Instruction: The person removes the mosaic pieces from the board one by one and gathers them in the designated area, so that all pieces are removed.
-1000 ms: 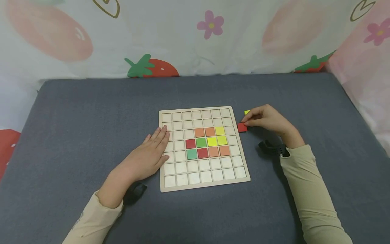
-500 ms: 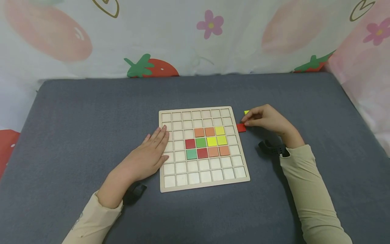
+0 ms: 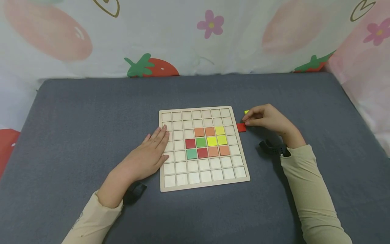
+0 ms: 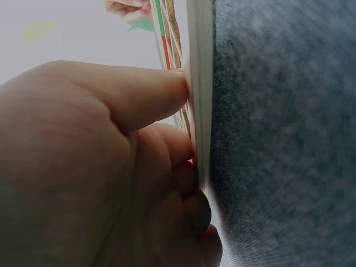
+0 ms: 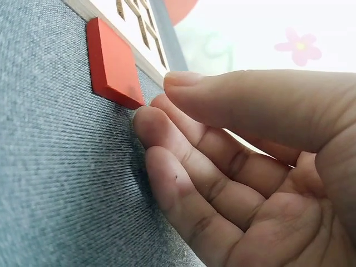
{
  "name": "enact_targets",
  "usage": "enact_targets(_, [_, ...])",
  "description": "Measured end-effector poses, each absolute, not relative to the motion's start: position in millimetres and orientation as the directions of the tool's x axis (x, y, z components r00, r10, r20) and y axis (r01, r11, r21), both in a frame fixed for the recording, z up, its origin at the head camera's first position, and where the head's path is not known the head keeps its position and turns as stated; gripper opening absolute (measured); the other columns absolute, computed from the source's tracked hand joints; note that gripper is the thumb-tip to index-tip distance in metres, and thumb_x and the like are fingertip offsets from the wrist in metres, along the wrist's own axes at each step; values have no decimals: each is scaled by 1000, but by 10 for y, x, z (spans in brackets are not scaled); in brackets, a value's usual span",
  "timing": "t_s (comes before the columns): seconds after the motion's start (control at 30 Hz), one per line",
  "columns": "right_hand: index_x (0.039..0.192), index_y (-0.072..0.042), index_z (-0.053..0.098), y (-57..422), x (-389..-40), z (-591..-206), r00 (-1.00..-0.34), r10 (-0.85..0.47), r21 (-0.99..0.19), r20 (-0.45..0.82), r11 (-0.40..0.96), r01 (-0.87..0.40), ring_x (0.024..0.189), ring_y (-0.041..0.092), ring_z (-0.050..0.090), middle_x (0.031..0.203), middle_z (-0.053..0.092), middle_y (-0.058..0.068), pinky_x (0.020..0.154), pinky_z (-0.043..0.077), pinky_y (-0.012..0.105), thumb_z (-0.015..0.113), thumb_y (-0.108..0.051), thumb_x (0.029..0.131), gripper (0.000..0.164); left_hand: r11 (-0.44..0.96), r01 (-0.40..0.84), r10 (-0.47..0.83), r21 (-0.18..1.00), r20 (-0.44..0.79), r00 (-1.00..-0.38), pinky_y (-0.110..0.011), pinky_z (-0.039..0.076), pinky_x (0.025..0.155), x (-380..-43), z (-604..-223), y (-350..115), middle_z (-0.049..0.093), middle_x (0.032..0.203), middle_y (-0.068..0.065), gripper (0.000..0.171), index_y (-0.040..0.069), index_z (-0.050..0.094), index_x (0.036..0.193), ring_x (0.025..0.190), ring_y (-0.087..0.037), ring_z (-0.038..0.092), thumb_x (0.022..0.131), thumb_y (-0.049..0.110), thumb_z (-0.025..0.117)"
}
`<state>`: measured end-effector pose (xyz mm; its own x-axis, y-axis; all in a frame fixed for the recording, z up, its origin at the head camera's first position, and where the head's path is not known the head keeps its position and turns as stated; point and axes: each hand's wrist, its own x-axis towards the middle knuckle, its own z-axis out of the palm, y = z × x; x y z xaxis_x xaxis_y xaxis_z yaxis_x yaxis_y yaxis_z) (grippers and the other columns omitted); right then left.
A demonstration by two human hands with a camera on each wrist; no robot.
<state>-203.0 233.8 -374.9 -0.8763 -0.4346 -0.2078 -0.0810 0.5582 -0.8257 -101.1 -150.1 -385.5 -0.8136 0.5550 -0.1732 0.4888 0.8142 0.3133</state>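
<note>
In the head view my left hand (image 3: 147, 154) rests flat, its fingers and thumb on the left edge of a wooden grid board (image 3: 204, 187). The left wrist view shows the thumb (image 4: 150, 92) against the board's side. Just beyond the board's right edge, a red square tile (image 3: 241, 127) lies on the cloth. My right hand (image 3: 269, 118) is beside that tile, fingers loosely bent. In the right wrist view nothing shows between thumb and fingers, and the fingertips (image 5: 150, 125) are at the near corner of the red tile (image 5: 114, 64); contact is unclear. A yellow tile (image 3: 246, 112) is partly hidden behind this hand.
Orange, yellow, red and green tiles sit in the board's middle cells, among them a green tile (image 3: 201, 142) and a yellow tile (image 3: 221, 140). Grey cloth (image 3: 91, 112) covers the table. A printed curtain (image 3: 237, 44) hangs along its far edge.
The red tile has shifted slightly left, up to the board's right edge, between the first frame and the second. Both hands stay almost still.
</note>
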Motion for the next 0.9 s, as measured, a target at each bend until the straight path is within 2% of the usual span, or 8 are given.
enact_targets(0.37, [102, 10, 66, 2325, -2023, -3729, -871, -448, -842, -204, 534, -77, 80, 9, 64, 94, 68, 14, 74, 52, 23, 66, -2, 87, 20, 818, 486, 553, 309, -184, -813, -49, 14, 113, -1018, -3868, -1503, 6, 155, -21, 63, -8, 19, 146, 143, -32, 5, 99, 23, 46])
enact_targets(0.63, [102, 12, 65, 2267, -2005, -3688, -863, -466, -875, -195, 480, -62, 80, 10, 64, 91, 69, 7, 74, 53, 25, 67, -3, 87, 21, 816, 485, 554, 315, -185, -812, -49, 14, 113, -1014, -3850, -1509, 7, 155, -21, 63, -8, 19, 146, 143, -33, 6, 99, 23, 46])
enact_targets(0.9, [100, 9, 66, 2175, -1973, -3646, -847, -496, -869, -189, 486, -91, 79, 15, 63, 91, 69, 14, 74, 52, 27, 67, -5, 87, 19, 811, 486, 558, 325, -184, -809, -50, 14, 113, -1016, -3847, -1505, 7, 155, -22, 63, -9, 19, 146, 143, -33, 6, 99, 23, 47])
